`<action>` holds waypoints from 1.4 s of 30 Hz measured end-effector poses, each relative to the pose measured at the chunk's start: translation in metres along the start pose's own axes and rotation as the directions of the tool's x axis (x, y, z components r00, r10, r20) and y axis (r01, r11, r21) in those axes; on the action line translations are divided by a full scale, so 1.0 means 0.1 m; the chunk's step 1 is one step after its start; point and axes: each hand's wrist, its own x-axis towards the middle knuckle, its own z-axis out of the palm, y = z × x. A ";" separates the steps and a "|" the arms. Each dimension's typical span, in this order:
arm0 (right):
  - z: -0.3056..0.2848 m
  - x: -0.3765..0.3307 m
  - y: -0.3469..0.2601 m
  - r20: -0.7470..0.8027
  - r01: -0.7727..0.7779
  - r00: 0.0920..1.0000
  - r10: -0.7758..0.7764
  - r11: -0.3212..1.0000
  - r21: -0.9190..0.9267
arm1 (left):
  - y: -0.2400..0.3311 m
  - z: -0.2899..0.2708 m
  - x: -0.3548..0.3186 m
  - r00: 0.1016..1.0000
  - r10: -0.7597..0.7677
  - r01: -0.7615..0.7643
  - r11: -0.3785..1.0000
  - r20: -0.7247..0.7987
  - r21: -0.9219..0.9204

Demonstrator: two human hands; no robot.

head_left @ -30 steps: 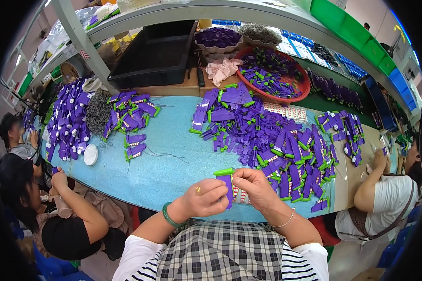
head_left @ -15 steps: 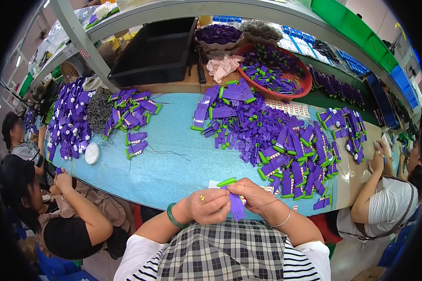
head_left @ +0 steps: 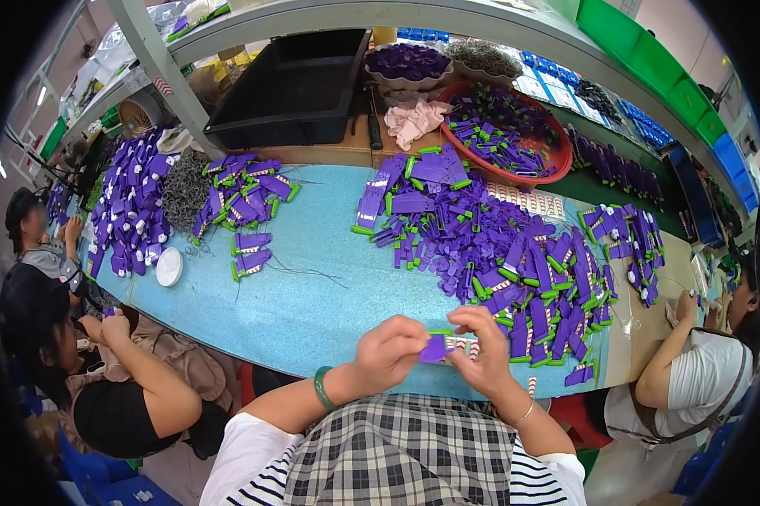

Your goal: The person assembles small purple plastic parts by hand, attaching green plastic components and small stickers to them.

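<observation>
Near the table's front edge, my left hand (head_left: 388, 352) pinches a flat purple plastic part (head_left: 433, 348) with a green end strip. My right hand (head_left: 485, 352) is just right of it, thumb and fingers apart in a curve, with nothing visible gripped. A sheet of red-and-white striped stickers (head_left: 463, 346) shows between the hands. Beyond my right hand lies a heap of purple parts with green ends (head_left: 540, 295), several bearing striped stickers. Behind it is a pile of loose small purple pieces (head_left: 456, 244).
Left on the blue tabletop (head_left: 312, 253) lie two stickered parts with thin wires (head_left: 251, 253), a white round lid (head_left: 169, 266) and purple piles (head_left: 131, 202). At the back are a black tray (head_left: 287, 88), a red basket (head_left: 557, 169) and pink cloth (head_left: 415, 120). Co-workers sit either side.
My right hand has come off the purple part and opened its fingers. My left hand keeps the part, now turned and moved slightly right and up. The whole view has shifted slightly.
</observation>
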 end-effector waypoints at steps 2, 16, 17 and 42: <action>-0.01 -0.02 0.25 0.128 0.202 0.972 -0.195 0.978 -0.043 | -0.02 0.03 0.14 0.971 -0.209 0.218 0.974 0.117 -0.069; -0.05 -0.05 0.25 0.233 -0.300 0.941 0.244 0.921 0.250 | -1.17 -0.32 0.36 0.952 -0.295 0.135 0.632 0.076 0.763; -0.06 -0.04 0.25 0.234 -0.301 0.941 0.244 0.920 0.250 | -1.13 -0.33 0.36 0.952 -0.296 0.135 0.632 0.076 0.763; 0.11 -0.10 0.15 0.013 0.028 1.000 -0.026 0.993 -0.115 | -0.09 -0.14 -0.09 0.596 -0.787 0.611 0.317 0.159 -0.725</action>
